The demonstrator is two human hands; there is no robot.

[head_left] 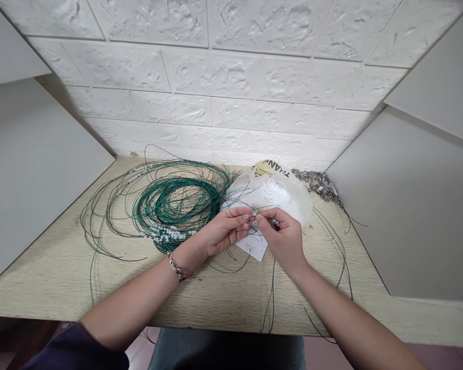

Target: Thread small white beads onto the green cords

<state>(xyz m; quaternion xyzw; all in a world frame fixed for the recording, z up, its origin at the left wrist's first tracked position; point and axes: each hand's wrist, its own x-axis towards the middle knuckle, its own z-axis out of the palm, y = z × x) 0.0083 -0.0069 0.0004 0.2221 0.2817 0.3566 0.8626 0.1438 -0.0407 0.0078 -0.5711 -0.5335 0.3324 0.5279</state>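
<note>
My left hand (pixel 229 229), with a chain bracelet at the wrist, has thumb and forefinger pinched together on a thin dark cord. My right hand (pixel 285 239) meets it fingertip to fingertip and is closed on the same cord, where small white beads (pixel 277 222) show beside the fingers. The exact spot between the fingertips is too small to make out. Left of both hands lies a large coil of green and dark cords (pixel 177 198), with clusters of white beads (pixel 170 234) at its front. Loose cord ends (pixel 272 298) hang below my right hand.
Behind my hands lies a translucent plastic bag (pixel 293 198) with printed letters and small white beads in it. A handwritten paper slip (pixel 255 246) sits under the hands. A greyish heap of small bits (pixel 320 184) lies at the back right. White panels (pixel 416 216) and a brick-patterned wall (pixel 231 77) enclose the wooden table (pixel 158 303).
</note>
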